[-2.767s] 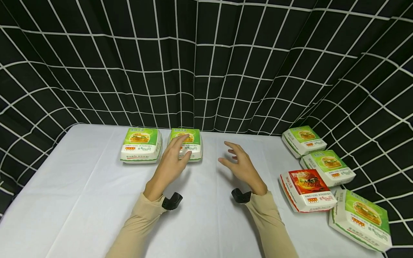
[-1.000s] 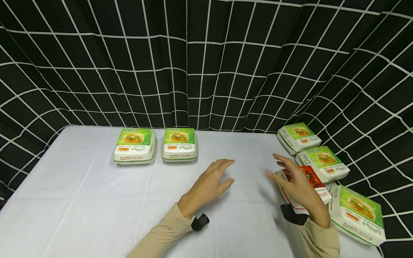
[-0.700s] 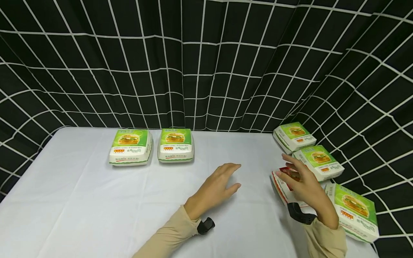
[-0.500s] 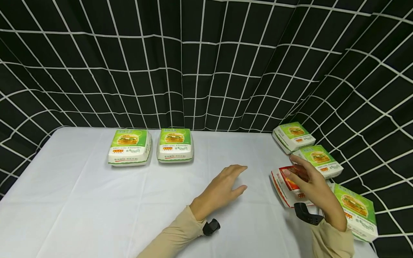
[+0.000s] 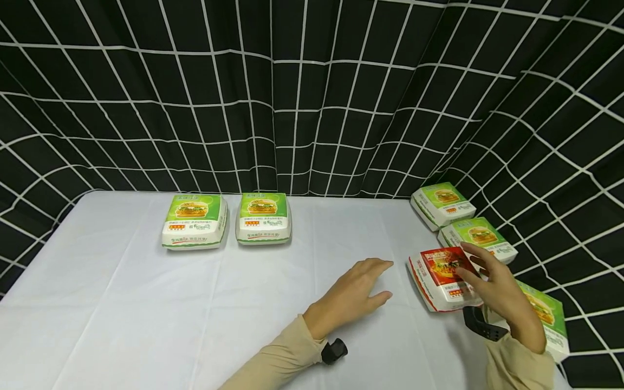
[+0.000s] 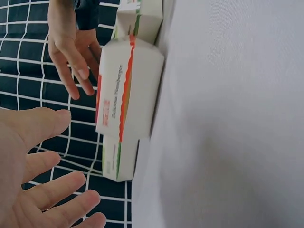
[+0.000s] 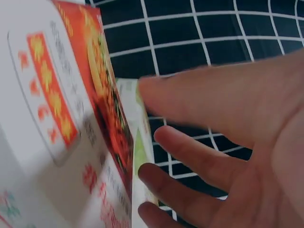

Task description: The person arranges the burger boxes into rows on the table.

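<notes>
A red-and-white hamburger box lies on the white table at the right, its side with a wavy red edge facing the left wrist camera. Over its right part hovers my right hand, fingers spread and slightly bent, holding nothing. In the right wrist view the fingertips point toward the printed lid with a gap between. My left hand hangs above the cloth left of this box, fingers extended and thumb apart, with nothing in it.
Two green-and-white hamburger boxes, one left of the other, stand along the back edge. Around the red box are more green ones: one far back, one just behind it, one partly hidden under the right forearm. Black grid curtain borders the table.
My left hand has left the area over the second green box and moved right. My right hand has travelled right across the red box, uncovering most of its lid. The boxes stay put.
</notes>
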### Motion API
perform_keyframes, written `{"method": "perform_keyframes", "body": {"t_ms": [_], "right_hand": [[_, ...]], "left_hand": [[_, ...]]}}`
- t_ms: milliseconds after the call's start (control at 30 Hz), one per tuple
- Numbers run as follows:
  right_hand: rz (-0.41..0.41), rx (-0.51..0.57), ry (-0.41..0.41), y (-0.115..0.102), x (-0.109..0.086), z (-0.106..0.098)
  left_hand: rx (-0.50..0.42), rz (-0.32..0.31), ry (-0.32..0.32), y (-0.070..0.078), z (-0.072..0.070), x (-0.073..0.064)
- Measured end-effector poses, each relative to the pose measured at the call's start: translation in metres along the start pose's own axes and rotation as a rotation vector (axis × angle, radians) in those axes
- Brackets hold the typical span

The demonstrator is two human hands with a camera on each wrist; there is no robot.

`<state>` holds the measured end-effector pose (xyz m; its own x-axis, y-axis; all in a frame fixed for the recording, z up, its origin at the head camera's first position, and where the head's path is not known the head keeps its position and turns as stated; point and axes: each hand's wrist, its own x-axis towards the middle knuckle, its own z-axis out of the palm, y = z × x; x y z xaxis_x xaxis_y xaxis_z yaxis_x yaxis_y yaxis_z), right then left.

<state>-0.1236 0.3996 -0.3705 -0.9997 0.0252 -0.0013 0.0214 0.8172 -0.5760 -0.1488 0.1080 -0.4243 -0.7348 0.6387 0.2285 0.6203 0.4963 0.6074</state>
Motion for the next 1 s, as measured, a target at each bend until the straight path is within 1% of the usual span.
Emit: {"method": "perform_keyframes", "body": {"t_ms": [133, 233, 400, 467, 533, 633, 733, 867, 1000], "right_hand": [[0.035, -0.041, -0.017, 0.006, 0.0, -0.002], [0.085, -0.066, -0.048, 0.01, 0.001, -0.004], [0.208, -0.056, -0.139, 0.014, 0.004, -0.008], [0.237, -0.041, -0.168, 0.015, 0.005, -0.009], [0.238, -0.031, -0.184, 0.015, 0.005, -0.008], [0.207, 0.003, -0.209, 0.016, 0.005, -0.006], [0.187, 0.023, -0.234, 0.018, 0.005, -0.003], [0.202, 0.024, -0.259, 0.019, 0.006, -0.001], [0.213, -0.003, -0.268, 0.016, 0.006, 0.0]], "left_hand": [[0.01, 0.005, -0.014, 0.005, 0.005, 0.003], [0.016, 0.011, -0.024, 0.007, 0.01, 0.005], [0.026, 0.021, -0.046, 0.008, 0.016, 0.007], [0.022, 0.013, -0.058, 0.007, 0.019, 0.007], [0.013, -0.001, -0.069, 0.006, 0.02, 0.008], [0.002, -0.023, -0.09, 0.005, 0.024, 0.008], [-0.004, -0.046, -0.127, 0.004, 0.027, 0.008], [-0.014, -0.069, -0.179, 0.004, 0.031, 0.006], [-0.021, -0.076, -0.211, 0.004, 0.032, 0.005]]}}
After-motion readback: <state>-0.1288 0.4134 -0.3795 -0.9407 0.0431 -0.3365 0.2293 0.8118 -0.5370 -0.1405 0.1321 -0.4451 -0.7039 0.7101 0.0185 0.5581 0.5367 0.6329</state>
